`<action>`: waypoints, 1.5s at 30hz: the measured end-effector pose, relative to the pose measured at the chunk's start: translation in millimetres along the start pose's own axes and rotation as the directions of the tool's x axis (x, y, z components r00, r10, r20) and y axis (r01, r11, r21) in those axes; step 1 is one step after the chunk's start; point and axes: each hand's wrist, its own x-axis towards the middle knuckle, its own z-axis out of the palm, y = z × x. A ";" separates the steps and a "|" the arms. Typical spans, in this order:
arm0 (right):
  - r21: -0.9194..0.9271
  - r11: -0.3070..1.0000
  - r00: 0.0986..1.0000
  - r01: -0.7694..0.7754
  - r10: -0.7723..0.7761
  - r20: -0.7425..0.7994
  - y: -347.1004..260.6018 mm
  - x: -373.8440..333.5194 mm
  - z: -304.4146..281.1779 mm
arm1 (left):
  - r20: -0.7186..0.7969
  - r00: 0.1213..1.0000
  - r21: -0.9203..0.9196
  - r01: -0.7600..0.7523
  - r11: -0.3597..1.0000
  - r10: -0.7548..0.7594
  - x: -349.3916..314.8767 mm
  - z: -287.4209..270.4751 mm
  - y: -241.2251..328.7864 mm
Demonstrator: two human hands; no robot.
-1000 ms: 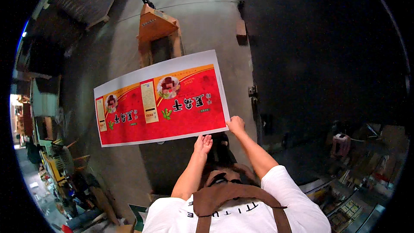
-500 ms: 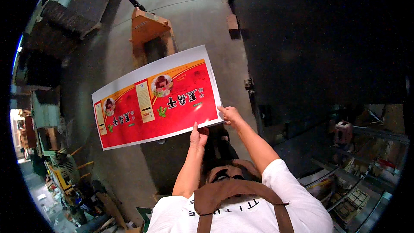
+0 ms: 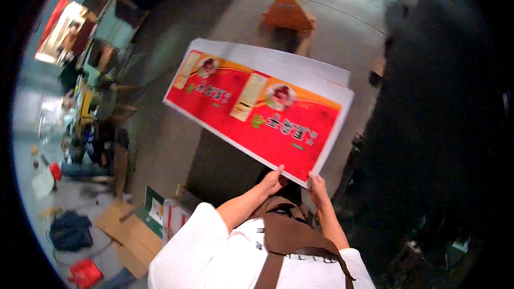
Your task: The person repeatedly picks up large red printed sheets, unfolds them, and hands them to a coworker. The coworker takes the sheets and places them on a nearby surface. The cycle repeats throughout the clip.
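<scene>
Both my hands grip a large printed sheet (image 3: pixel 300 152), red with a yellow band, white margins and repeated food pictures. It stretches away from me to the far left, tilted. My left hand (image 3: pixel 273 181) pinches the near edge, thumb on top and fingers underneath. At the near right corner, my right hand (image 3: pixel 318 186) holds the sheet the same way. Along the far side the white margin looks doubled, with a step at the right; whether a second sheet lies beneath, I cannot tell.
Ahead on the grey concrete floor (image 3: pixel 342 29) stands an orange pallet jack (image 3: pixel 289 10). Flattened brown cardboard (image 3: pixel 128 235), a dark cloth heap (image 3: pixel 70 230) and a red packet (image 3: pixel 85 273) lie at the left. The right side is mostly too dark to make out.
My view has turned left, so the pallet jack now appears farther right. The sheet has swung round, its near right corner now closest to me. Both hands keep their grip.
</scene>
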 end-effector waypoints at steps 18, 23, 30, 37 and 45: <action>-0.086 0.953 0.876 -0.290 0.229 -0.425 27.7 8.9 18.6 | 0.050 0.180 0.930 0.351 -0.111 0.982 -55.2 -293.4 609.2; -0.127 0.962 0.814 -0.243 0.130 -0.567 14.6 3.2 28.5 | -0.090 0.592 0.949 0.294 -0.111 0.801 -53.7 -296.0 681.5; 0.064 0.997 0.835 -0.034 0.063 -0.547 -5.5 -34.9 95.1 | -0.430 0.835 0.903 0.391 0.179 0.343 -69.5 -222.6 728.4; -0.262 0.946 0.857 -0.190 0.030 -0.515 -44.1 -32.1 120.6 | -0.442 0.897 0.883 0.435 0.174 -0.001 -80.9 -200.2 732.8; -0.511 0.813 0.909 -0.279 0.052 -0.414 -65.5 -12.4 128.5 | -0.256 0.966 0.967 0.255 -0.029 -0.048 -82.7 -122.8 697.8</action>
